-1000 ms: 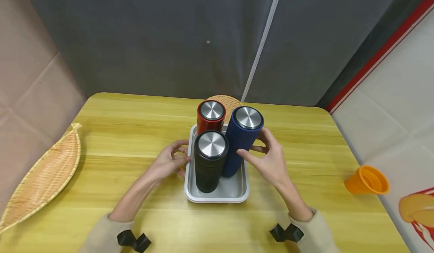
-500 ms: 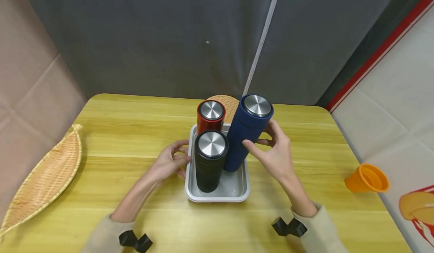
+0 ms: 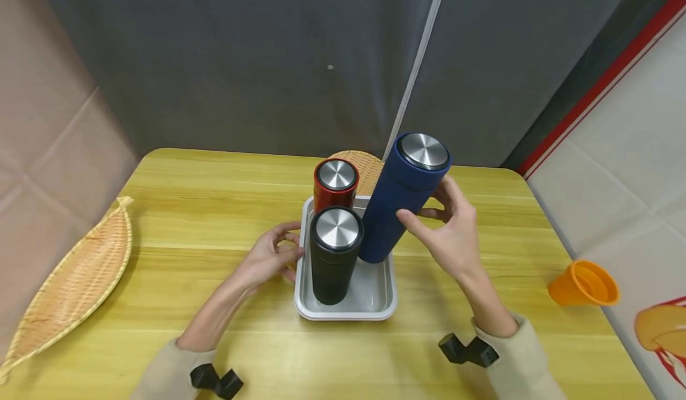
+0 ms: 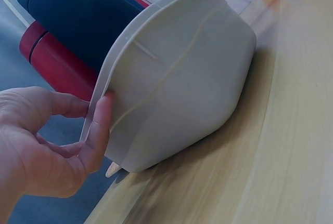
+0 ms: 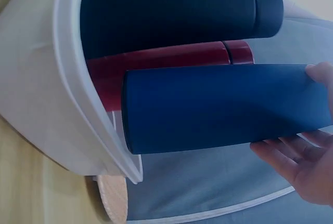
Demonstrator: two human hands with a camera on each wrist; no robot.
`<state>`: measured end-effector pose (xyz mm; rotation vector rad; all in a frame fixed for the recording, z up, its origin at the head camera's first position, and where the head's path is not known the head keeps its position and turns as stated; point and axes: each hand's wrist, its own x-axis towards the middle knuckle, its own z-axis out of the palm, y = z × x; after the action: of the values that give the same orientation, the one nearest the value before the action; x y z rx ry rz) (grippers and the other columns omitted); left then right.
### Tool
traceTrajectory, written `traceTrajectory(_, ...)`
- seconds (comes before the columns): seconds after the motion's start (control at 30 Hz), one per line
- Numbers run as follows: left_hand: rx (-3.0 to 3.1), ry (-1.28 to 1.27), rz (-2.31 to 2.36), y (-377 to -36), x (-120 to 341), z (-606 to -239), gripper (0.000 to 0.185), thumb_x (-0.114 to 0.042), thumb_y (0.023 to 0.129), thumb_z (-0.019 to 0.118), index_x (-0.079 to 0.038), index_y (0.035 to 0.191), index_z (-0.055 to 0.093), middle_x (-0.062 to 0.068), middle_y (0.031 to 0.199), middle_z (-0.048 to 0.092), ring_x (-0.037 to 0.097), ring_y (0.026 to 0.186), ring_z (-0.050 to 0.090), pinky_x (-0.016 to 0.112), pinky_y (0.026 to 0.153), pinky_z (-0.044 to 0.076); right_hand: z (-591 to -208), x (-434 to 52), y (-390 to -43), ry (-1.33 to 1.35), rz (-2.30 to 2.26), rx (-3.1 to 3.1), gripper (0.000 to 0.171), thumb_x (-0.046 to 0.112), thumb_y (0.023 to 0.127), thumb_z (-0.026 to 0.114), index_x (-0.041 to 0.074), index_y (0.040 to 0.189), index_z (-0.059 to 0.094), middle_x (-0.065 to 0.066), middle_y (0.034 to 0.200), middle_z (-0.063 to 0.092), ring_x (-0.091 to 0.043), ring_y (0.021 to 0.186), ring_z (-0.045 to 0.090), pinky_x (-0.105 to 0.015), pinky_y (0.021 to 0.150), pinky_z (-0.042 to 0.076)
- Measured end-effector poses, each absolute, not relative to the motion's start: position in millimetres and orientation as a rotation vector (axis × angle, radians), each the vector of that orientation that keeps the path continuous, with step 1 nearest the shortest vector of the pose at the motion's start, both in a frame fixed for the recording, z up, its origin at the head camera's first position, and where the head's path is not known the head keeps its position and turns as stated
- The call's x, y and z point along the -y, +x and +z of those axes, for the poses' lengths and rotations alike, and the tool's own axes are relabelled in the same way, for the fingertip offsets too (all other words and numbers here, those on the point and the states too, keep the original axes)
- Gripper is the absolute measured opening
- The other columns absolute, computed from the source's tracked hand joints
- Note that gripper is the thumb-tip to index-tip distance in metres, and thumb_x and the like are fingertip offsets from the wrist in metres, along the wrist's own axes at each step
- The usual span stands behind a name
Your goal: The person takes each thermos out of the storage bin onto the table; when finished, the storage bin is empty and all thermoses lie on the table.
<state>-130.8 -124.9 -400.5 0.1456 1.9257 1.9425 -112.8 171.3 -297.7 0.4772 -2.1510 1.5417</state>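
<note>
Right hand (image 3: pixel 452 233): grips the blue flask (image 3: pixel 402 200), tilted, base apparently clear of the grey tray (image 3: pixel 351 312).
Left hand (image 3: pixel 270 256): fingers loosely curled, thumb on tray's left rim.

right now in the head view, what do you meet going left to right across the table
woven leaf-shaped tray → left hand → black flask → blue flask → right hand → orange cup

No legible text, label or number anywhere.
</note>
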Motion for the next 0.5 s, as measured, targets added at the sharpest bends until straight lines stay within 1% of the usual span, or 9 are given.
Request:
traceTrajectory(0.17, -1.941, 0.144, 1.934, -131.3, 125.6, -398.0, 0.061, 0.005, 0.089, 0.058, 0.002, 0.144, 0.032, 0.018, 0.114, 0.044, 0.016, 0.073, 0.062, 0.045, 0.057, 0.06, -291.1, -176.8, -115.3, 0.47, 1.514, 2.133, 0.065, -0.007, 0.073, 0.076, 0.002, 0.133, 0.054, 0.0, 0.116, 0.062, -0.018, 0.099, 0.063, -0.019, 0.072, 0.057)
traceTrajectory(0.37, -1.942, 0.148, 1.936, -131.7, 125.2, -397.7, 0.061, 0.005, 0.088, 0.058, 0.002, 0.144, 0.032, 0.019, 0.114, 0.045, 0.017, 0.073, 0.063, 0.041, 0.055, 0.06, -289.8, -186.0, -116.8, 0.417, 1.51, 2.115, 0.064, -0.007, 0.075, 0.075, 0.003, 0.133, 0.054, -0.001, 0.116, 0.062, -0.018, 0.099, 0.063, -0.017, 0.072, 0.057)
traceTrajectory(0.5, -1.939, 0.145, 1.938, -130.5, 124.3, -399.4, 0.062, 0.006, 0.088, 0.058, 0.003, 0.144, 0.031, 0.02, 0.115, 0.045, 0.018, 0.072, 0.063, 0.043, 0.055, 0.06, -293.4, -194.1, -116.7, 0.381, 1.518, 2.081, 0.061, -0.006, 0.075, 0.076, 0.003, 0.132, 0.055, -0.003, 0.113, 0.062, -0.017, 0.097, 0.063, -0.017, 0.071, 0.057)
